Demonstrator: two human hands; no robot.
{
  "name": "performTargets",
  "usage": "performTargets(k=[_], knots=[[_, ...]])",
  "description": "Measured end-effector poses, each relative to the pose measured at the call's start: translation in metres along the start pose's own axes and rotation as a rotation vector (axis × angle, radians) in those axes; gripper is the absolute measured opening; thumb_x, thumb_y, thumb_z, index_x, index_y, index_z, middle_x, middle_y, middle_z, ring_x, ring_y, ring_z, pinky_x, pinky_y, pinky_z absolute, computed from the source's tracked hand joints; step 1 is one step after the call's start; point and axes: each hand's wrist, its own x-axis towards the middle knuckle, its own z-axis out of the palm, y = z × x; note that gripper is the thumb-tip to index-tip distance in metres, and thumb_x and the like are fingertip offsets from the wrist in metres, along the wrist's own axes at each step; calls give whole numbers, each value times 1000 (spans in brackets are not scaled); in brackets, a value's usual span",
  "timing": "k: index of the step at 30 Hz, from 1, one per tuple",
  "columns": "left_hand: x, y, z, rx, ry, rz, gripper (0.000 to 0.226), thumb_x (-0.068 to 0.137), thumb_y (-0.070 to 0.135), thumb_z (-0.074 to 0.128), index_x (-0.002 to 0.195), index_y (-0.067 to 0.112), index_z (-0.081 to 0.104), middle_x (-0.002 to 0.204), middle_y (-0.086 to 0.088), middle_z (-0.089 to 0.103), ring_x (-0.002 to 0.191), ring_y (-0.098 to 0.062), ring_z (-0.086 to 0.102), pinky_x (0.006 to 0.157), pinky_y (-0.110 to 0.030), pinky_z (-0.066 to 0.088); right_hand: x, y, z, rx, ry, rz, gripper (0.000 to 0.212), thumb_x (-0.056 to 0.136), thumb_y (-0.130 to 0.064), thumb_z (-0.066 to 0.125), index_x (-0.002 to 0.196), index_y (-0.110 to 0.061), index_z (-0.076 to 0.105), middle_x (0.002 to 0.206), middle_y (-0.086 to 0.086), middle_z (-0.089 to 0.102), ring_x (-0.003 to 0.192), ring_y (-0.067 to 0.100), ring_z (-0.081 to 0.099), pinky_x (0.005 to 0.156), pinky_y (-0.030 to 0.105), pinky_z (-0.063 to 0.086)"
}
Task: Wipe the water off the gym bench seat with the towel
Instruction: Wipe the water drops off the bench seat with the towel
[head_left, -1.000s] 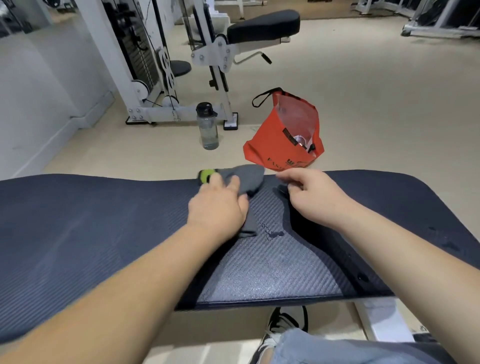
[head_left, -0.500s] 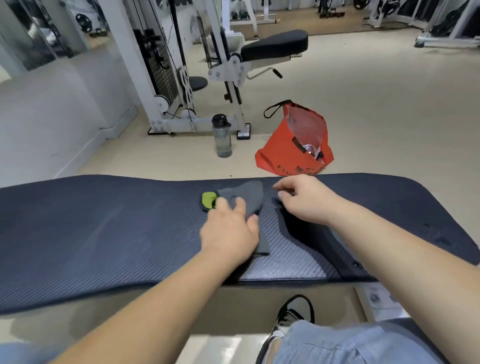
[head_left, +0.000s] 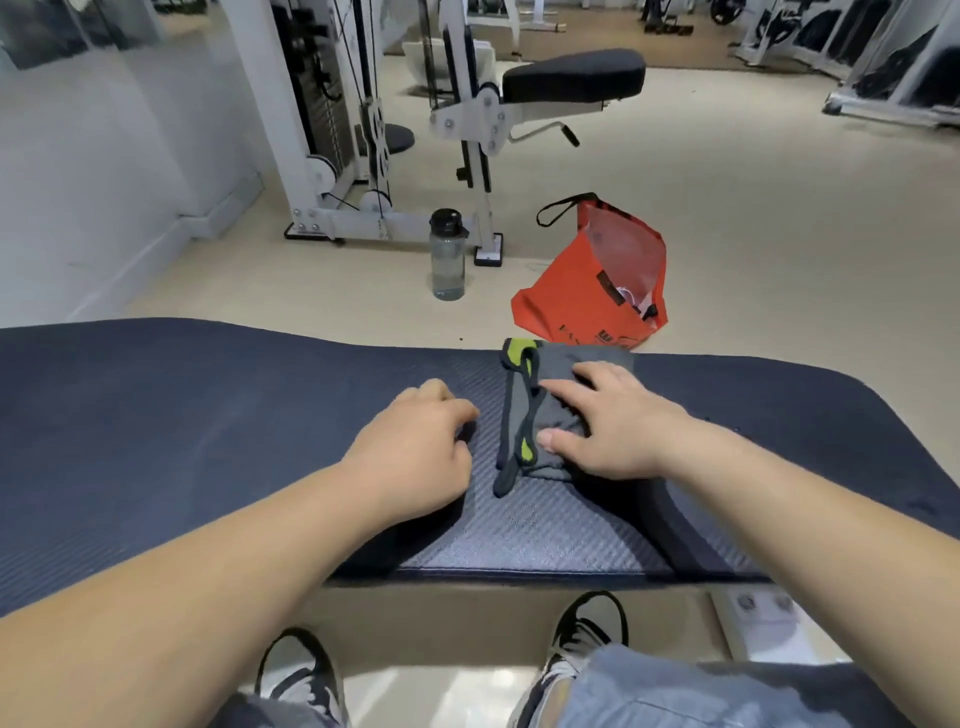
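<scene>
On the far left the dark blue ribbed padded bench seat, the tabletop (head_left: 156, 415) of this task, is bare. Toward the middle the left hand (head_left: 415, 457) rests on the pad with fingers curled loosely, holding nothing, just beside the towel. Next comes the one small grey microfibre towel with a lime-green loop (head_left: 540, 410), bunched near the far edge of the seat. The right hand (head_left: 618, 421) lies flat on it, fingers spread wide, pressing it down and not gripping.

The towel looks light, soft and limp, so it will probably fold under a push; I think a flat palm over its middle is the best hold. On the textured vinyl it should slide easily.

I count one towel, one seat, two hands. Drops of water are too small to tell.
</scene>
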Motion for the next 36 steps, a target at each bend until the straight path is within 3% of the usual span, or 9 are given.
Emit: performTargets(k=[4, 8, 13, 19, 23, 26, 29, 33, 36], knots=[[11, 4, 5, 138, -72, 77, 38, 88, 23, 49, 123, 24, 61, 124, 1, 48, 116, -25, 44, 92, -43, 50, 9, 12, 0, -54, 34, 160, 75, 92, -74, 39, 158, -42, 24, 157, 6, 26, 151, 32, 14, 119, 54, 31], [18, 0, -1, 136, -103, 72, 38, 87, 27, 53, 125, 28, 58, 126, 0, 46, 118, -26, 43, 91, -42, 48, -18, -18, 11, -71, -6, 68, 79, 92, -71, 42, 160, -38, 21, 152, 10, 26, 148, 35, 15, 121, 52, 27], [17, 13, -7, 129, -146, 69, 34, 85, 26, 53, 118, 25, 59, 122, -2, 47, 119, -28, 44, 91, -45, 49, -72, -26, 31, -92, 89, -57, 71, 91, -70, 45, 156, -42, 34, 153, 1, 35, 149, 21, 25, 119, 36, 29], [8, 23, -4, 93, -177, 112, 29, 83, 20, 53, 111, 23, 61, 117, -1, 47, 116, -26, 45, 89, -46, 51, -72, 15, 13, -130, 20, 320, 72, 94, -73, 37, 158, -42, 25, 156, 3, 32, 149, 27, 26, 114, 46, 38], [7, 28, -3, 77, -119, 124, 25, 85, 19, 52, 107, 22, 63, 115, -1, 48, 114, -25, 46, 86, -42, 49, -67, -6, 29, -208, 99, 177, 70, 99, -61, 36, 159, -25, 28, 144, 14, 39, 139, 36, 34, 111, 41, 36], [14, 33, 2, 84, -13, 154, 23, 87, 22, 51, 107, 22, 63, 113, 0, 50, 112, -25, 48, 82, -41, 49, -63, -2, 33, -137, 112, 36, 71, 98, -63, 36, 161, -31, 25, 156, 11, 32, 149, 29, 25, 119, 40, 32], [22, 44, 10, 33, 18, 194, 24, 88, 24, 50, 108, 24, 64, 112, 2, 52, 111, -25, 49, 84, -42, 51, -59, 33, 29, -74, 174, 64, 65, 95, -69, 34, 156, -49, 27, 159, -4, 30, 150, 18, 26, 116, 40, 38], [30, 65, 23, -18, 23, 242, 26, 90, 25, 51, 112, 26, 65, 115, 5, 53, 113, -21, 49, 88, -42, 52, -56, 68, 23, -37, 155, 251, 64, 97, -68, 35, 157, -47, 27, 159, 2, 29, 151, 23, 23, 112, 43, 39], [35, 85, 31, -36, 56, 282, 26, 88, 23, 51, 110, 27, 65, 111, 6, 53, 111, -21, 50, 88, -43, 52, -72, 64, 32, -41, 116, 110, 70, 94, -70, 36, 159, -45, 26, 158, 7, 27, 151, 27, 20, 119, 40, 30]])
